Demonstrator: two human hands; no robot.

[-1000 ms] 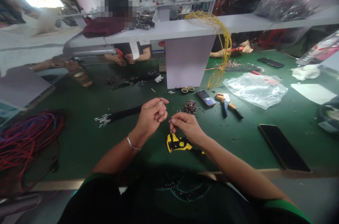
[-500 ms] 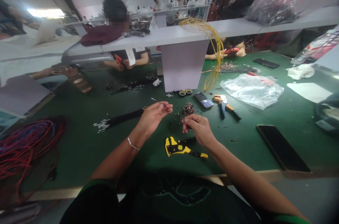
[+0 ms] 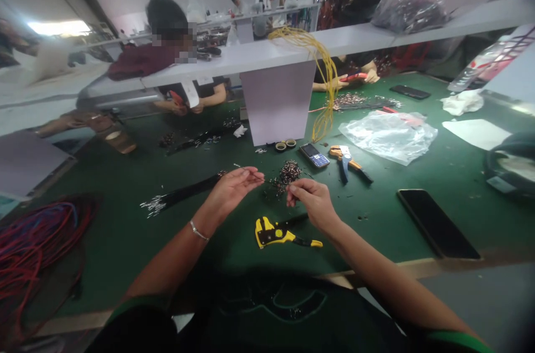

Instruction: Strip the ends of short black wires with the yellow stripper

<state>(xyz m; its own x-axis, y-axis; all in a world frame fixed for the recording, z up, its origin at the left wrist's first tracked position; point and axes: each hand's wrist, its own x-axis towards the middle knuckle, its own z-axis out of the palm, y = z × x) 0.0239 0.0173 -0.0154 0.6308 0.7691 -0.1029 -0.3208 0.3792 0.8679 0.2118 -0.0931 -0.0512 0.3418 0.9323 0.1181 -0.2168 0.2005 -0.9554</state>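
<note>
Above the green table (image 3: 104, 264), two hands pinching at centre.
Left hand (image 3: 234, 189): fingers clamped on a thin wire (image 3: 242, 168). Right hand (image 3: 312, 205): fingers together, beside crimp terminals (image 3: 287, 172).

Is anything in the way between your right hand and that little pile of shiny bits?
Nothing visible blocks it. The right hand is just beside the pile of small metal pieces, with only a few loose bits on the green mat between them. The yellow wire stripper lies nearer the person, out of the way.
</note>
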